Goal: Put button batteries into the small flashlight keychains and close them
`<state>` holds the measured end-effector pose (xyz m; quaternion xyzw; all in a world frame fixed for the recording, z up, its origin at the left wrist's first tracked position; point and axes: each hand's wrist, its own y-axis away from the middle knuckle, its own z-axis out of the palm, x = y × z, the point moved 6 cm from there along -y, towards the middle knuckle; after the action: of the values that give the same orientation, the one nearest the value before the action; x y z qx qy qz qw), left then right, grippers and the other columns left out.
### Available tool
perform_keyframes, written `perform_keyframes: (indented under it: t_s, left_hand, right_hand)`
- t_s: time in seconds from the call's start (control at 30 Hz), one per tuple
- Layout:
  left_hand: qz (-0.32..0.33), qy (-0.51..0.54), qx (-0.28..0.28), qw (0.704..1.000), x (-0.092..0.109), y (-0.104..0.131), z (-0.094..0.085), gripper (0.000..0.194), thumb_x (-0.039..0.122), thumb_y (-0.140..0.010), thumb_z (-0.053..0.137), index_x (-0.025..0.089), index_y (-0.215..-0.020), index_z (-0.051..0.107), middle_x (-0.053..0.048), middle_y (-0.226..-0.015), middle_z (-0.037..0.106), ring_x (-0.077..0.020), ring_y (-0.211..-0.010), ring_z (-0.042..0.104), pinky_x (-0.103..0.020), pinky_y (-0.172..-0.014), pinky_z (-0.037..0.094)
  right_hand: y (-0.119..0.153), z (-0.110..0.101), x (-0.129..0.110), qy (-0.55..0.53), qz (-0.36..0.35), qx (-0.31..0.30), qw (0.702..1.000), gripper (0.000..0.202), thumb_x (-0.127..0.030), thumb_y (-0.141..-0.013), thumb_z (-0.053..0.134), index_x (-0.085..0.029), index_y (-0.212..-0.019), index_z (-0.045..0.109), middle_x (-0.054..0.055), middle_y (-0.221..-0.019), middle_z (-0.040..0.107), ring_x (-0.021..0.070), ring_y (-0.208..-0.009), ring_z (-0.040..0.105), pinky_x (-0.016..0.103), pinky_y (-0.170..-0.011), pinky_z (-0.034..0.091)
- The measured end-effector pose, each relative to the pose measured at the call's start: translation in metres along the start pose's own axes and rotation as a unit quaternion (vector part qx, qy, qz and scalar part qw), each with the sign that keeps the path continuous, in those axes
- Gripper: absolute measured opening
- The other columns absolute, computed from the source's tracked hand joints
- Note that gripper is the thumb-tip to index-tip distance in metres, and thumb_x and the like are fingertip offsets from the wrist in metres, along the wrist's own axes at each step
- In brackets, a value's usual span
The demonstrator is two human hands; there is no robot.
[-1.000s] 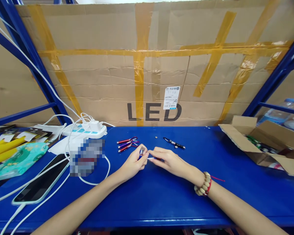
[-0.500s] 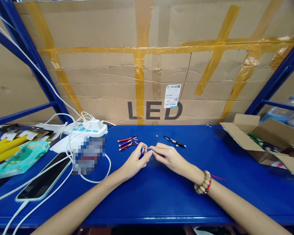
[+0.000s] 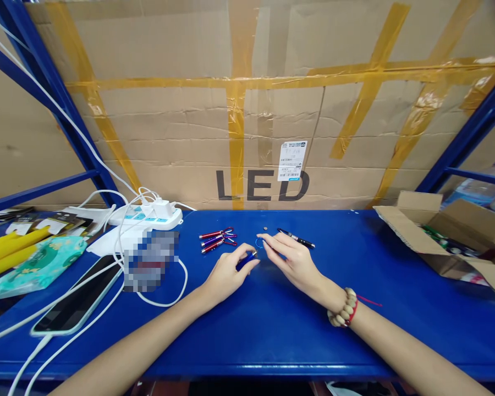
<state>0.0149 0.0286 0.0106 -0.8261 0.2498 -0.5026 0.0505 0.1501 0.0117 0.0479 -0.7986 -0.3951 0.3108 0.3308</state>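
Observation:
My left hand [image 3: 230, 275] pinches a small blue flashlight barrel [image 3: 246, 260], its metallic end turned to the right. Beside it, my right hand [image 3: 291, 256] has its fingertips closed on a blue carabiner clip [image 3: 259, 242], which is partly hidden by the fingers. A gap separates barrel and clip. Left of the hands lie several small red and purple keychain flashlights [image 3: 216, 240] with clips. A black pen-like flashlight [image 3: 302, 240] rests behind my right hand. Farther back is a tiny round button cell [image 3: 265, 228].
At left are a white power strip [image 3: 165, 219], a phone [image 3: 78, 297] on a cable, yellow-handled items [image 3: 12, 253] and a teal packet [image 3: 41, 267]. An open carton [image 3: 429, 250] with items stands at right. A large cardboard box [image 3: 181, 137] walls off the back.
My hands have drawn apart. The blue clip now shows at my right fingertips, away from the barrel, and the barrel has tilted so its end points right.

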Motion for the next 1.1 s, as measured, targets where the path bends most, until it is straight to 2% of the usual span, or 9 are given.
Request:
perform_keyframes:
  t_s: [0.17,0.4,0.7,0.87,0.97,1.1]
  left_hand:
    - [0.019,-0.042,0.011,0.999,0.002,0.001,0.0,0.015,0.034,-0.084,0.055,0.021,-0.09,0.055,0.004,-0.06,0.052,-0.013,-0.055,0.052,-0.022,-0.056,0.037]
    - [0.018,-0.027,0.007,0.999,-0.001,0.001,0.004,0.012,0.031,-0.085,0.051,0.02,-0.09,0.051,0.005,-0.061,0.052,-0.0123,-0.055,0.055,-0.021,-0.055,0.04]
    - [0.002,-0.034,0.034,0.999,-0.001,0.001,-0.002,0.015,0.031,-0.087,0.05,0.02,-0.096,0.051,0.005,-0.06,0.057,-0.0098,-0.045,0.053,-0.02,-0.048,0.041]
    - [0.004,-0.054,0.064,0.996,0.0,-0.002,-0.01,0.015,0.03,-0.086,0.052,0.019,-0.095,0.054,0.002,-0.065,0.063,-0.0139,-0.06,0.062,-0.023,-0.059,0.047]
    - [0.014,-0.058,0.063,0.996,0.001,-0.004,-0.013,0.014,0.028,-0.084,0.054,0.019,-0.094,0.057,0.0,-0.077,0.067,-0.0159,-0.072,0.065,-0.024,-0.067,0.049]
    - [0.027,-0.067,0.034,0.997,0.001,-0.004,-0.009,0.008,0.024,-0.082,0.056,0.02,-0.089,0.059,-0.002,-0.091,0.068,-0.0177,-0.084,0.064,-0.026,-0.071,0.049]
  right_hand:
    - [0.001,0.005,-0.002,0.01,-0.013,-0.014,1.0,0.031,-0.024,-0.095,0.039,-0.016,-0.119,0.056,0.007,-0.088,0.061,0.0156,-0.08,0.059,0.027,-0.074,0.05]
    - [0.001,0.01,-0.002,0.001,-0.02,-0.005,1.0,0.029,-0.023,-0.095,0.04,-0.012,-0.115,0.057,0.007,-0.085,0.061,0.0142,-0.077,0.059,0.025,-0.071,0.051]
    - [0.003,0.012,0.003,-0.021,0.018,-0.023,0.999,0.028,-0.022,-0.095,0.041,-0.012,-0.116,0.057,0.007,-0.087,0.06,0.0138,-0.08,0.058,0.026,-0.075,0.049]
    - [0.003,0.017,0.015,-0.052,0.067,-0.096,0.992,0.032,-0.028,-0.095,0.04,-0.017,-0.123,0.052,0.007,-0.093,0.059,0.0153,-0.084,0.056,0.03,-0.079,0.048]
    - [0.005,0.021,0.02,-0.117,0.123,-0.122,0.978,0.036,-0.03,-0.093,0.044,-0.018,-0.127,0.048,0.006,-0.092,0.058,0.0133,-0.076,0.055,0.028,-0.071,0.049]
    - [0.007,0.028,0.018,-0.195,0.189,-0.153,0.95,0.041,-0.034,-0.09,0.048,-0.018,-0.128,0.046,0.002,-0.082,0.057,0.0102,-0.064,0.051,0.022,-0.057,0.046]
